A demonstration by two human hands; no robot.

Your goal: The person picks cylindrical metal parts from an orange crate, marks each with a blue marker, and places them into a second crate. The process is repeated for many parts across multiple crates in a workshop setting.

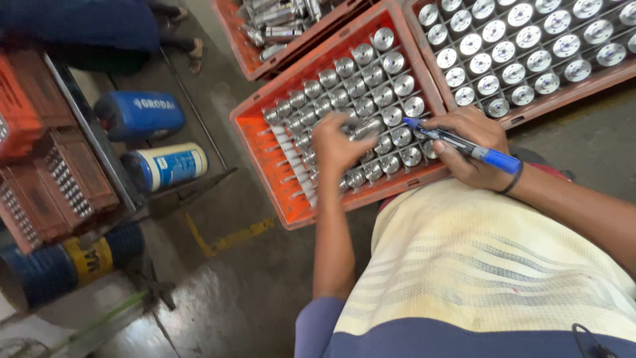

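An orange crate (265, 149) with a grid of upright shiny metal cylinders (383, 86) lies on the floor in front of me. My left hand (338, 147) is closed around one metal cylinder (364, 127) over the middle of the crate. My right hand (472, 149) rests on the crate's right edge and holds a blue marker pen (464, 144), its tip pointing left toward the cylinders. A dark band circles my right wrist. A cream striped cloth (490, 258) covers my lap.
A second orange crate (563, 93) of round-topped metal parts stands at the upper right, a third (252, 53) with loose parts behind. Two blue cans (142, 114) (165, 166) lie on the floor at left, beside stacked crates (46, 172). Another person's foot (195, 53) shows at top.
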